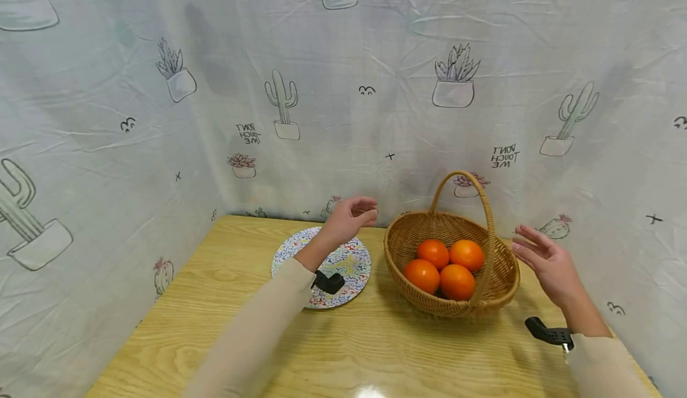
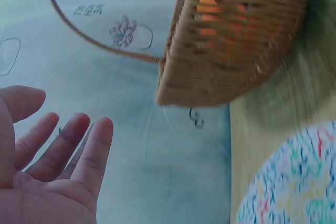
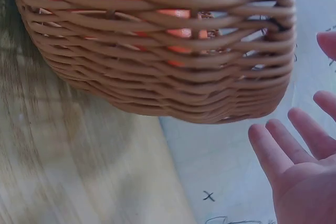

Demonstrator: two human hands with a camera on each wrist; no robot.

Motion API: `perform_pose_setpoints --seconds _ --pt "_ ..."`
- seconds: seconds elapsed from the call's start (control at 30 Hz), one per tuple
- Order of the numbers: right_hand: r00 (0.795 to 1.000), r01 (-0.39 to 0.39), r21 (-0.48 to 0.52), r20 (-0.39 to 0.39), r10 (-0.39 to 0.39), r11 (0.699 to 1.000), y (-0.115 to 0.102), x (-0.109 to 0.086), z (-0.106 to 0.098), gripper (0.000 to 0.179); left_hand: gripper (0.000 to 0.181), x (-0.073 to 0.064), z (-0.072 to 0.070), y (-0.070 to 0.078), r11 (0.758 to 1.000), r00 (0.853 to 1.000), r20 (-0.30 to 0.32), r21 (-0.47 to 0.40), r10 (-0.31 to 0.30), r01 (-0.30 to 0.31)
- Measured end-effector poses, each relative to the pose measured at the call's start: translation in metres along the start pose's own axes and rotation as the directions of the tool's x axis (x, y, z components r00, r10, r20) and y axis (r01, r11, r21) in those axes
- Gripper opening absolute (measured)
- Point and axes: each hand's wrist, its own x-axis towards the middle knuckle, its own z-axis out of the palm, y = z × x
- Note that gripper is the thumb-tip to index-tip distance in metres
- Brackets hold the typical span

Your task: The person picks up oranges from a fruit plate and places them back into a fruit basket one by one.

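Observation:
A wicker basket with a tall arched handle stands on the table, several oranges piled inside it. To its left, my left hand hovers over a round plate with a multicoloured squiggle pattern, fingers relaxed and holding nothing. On the other side my right hand is raised just off the basket's right rim, fingers extended, also holding nothing. In the right wrist view the fingertips come close beneath the woven side. The left wrist view has a gap between the left fingers and the basket.
The light wood table backs against a pale curtain printed with cacti, which also hangs at left and right. A black wrist device sits on the left wrist and another black device on the right.

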Motion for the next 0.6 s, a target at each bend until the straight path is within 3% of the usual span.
perform_pose_setpoints --seconds 0.07,0.17,0.4,0.6 --pt "0.999 -0.027 -0.149 -0.031 0.023 0.988 -0.006 0.001 0.000 0.055 0.037 -0.005 -0.008 0.000 1.000 1.000 -0.021 0.029 0.009 -0.009" --pt "0.997 -0.066 -0.331 -0.061 0.048 0.941 -0.016 0.002 0.000 0.058 0.036 -0.012 -0.021 -0.003 0.997 0.998 -0.055 0.075 0.024 -0.020" --pt "0.993 -0.096 -0.475 -0.108 0.050 0.875 -0.025 0.006 0.002 0.063 0.035 -0.030 -0.050 -0.010 0.966 0.990 -0.121 0.254 0.073 -0.041" --pt "0.997 -0.037 -0.528 -0.072 -0.001 0.848 -0.029 0.012 0.002 0.066 0.039 -0.047 -0.075 -0.019 0.907 0.984 -0.149 0.420 0.099 -0.028"
